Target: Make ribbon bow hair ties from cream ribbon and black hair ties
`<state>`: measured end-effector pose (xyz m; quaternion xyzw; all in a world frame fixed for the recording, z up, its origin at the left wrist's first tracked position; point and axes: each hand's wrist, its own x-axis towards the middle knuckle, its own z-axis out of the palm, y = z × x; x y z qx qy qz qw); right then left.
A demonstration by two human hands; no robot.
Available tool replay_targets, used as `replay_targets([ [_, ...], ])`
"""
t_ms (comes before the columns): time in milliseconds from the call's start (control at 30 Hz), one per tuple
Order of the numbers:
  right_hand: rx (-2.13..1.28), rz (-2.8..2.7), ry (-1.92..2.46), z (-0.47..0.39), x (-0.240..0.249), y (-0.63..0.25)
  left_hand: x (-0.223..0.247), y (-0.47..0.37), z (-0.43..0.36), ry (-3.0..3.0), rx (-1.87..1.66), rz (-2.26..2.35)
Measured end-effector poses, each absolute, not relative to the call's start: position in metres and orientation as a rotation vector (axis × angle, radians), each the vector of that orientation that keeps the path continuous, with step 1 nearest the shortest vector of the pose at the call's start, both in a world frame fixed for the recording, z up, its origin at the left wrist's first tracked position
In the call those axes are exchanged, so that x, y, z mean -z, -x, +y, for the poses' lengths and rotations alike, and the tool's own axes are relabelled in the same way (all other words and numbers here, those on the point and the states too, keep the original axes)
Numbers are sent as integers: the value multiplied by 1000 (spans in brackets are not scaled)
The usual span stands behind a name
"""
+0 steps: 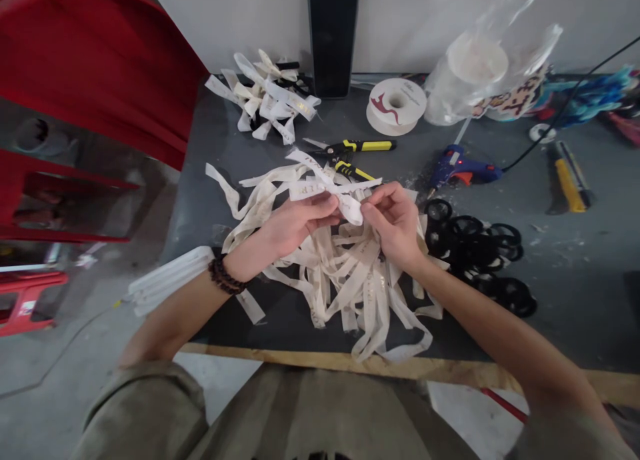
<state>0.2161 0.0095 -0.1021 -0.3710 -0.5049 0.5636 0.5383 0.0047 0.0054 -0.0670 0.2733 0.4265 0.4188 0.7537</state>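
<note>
Between my hands is a white printed ribbon (351, 209), folded into a loop with loose tails. My left hand (305, 221) pinches it from the left, and my right hand (393, 221) grips the loop's right side with thumb and fingers. Beneath both hands lies a tangled heap of cream ribbon strips (373, 293). Finished-looking ribbon bows (273, 103) are piled at the back left. Just beyond the hands lie snips with yellow and black handles (367, 145). Black hair ties (473, 247) are heaped right of my right hand.
A ribbon spool (397, 107) stands at the back, near a plastic-wrapped roll (470, 73). To the right are a blue glue gun (463, 167) with a black cord and a yellow cutter (573, 180). The grey table (565, 300) has a wooden front edge. Red chairs (100, 67) stand left.
</note>
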Motion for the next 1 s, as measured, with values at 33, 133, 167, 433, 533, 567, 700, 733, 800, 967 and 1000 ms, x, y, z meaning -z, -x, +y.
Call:
replay_targets([
  [33,-1295,-1207,886,11,103,-217,66,-4,6,-627,-905,935],
  [133,-1163,-1278,902,11,106,-218,64,-2,8,-723,-892,928],
  [167,-1125,-1316,910,10,106,-219,63,-3,8,-731,-905,927],
  [433,-862,-1472,998,2,107,-223,57,-11,6,-672,-987,1080],
  [533,-811,-1409,1016,3,108,-227,54,-11,6,-747,-953,1146],
  [567,-854,-1425,988,3,108,-228,54,-10,6,-776,-962,1167],
  [700,-923,-1651,899,3,102,-227,57,-9,4,-833,-1000,1181],
  [733,-869,-1705,916,2,99,-226,58,-8,4,-834,-996,1169],
  [800,-731,-1756,971,1,95,-222,60,-8,4,-838,-954,1132],
  [967,-606,-1748,1016,1,92,-218,65,-6,3,-830,-852,1117],
  [1000,-614,-1747,1009,1,92,-218,66,-6,3,-841,-858,1129],
])
